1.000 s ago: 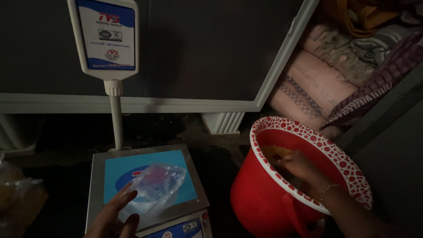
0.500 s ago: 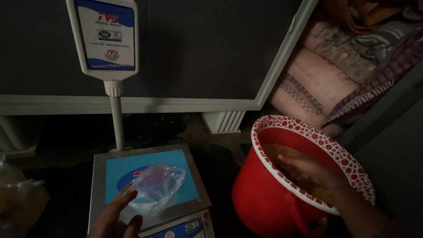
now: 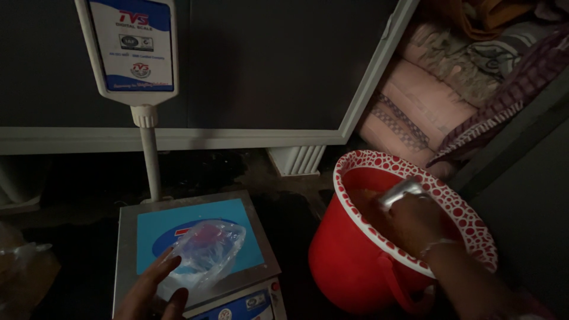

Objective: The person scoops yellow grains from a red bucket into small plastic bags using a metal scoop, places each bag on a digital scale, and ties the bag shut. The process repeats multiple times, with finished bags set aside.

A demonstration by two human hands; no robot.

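Left hand (image 3: 153, 290) low at the frame's bottom edge, fingers spread loosely against a clear plastic bag (image 3: 204, 255) lying on the blue-topped weighing scale (image 3: 195, 249). Right hand (image 3: 415, 219) reaches down into the red bucket (image 3: 367, 261) with a white-spotted rim, fingers closed round a shiny metal scoop (image 3: 400, 192). Scale's white display head (image 3: 131, 47) stands on a pole behind the platform, blue-and-white label. Folded pink fabrics (image 3: 427, 112) stacked upper right.
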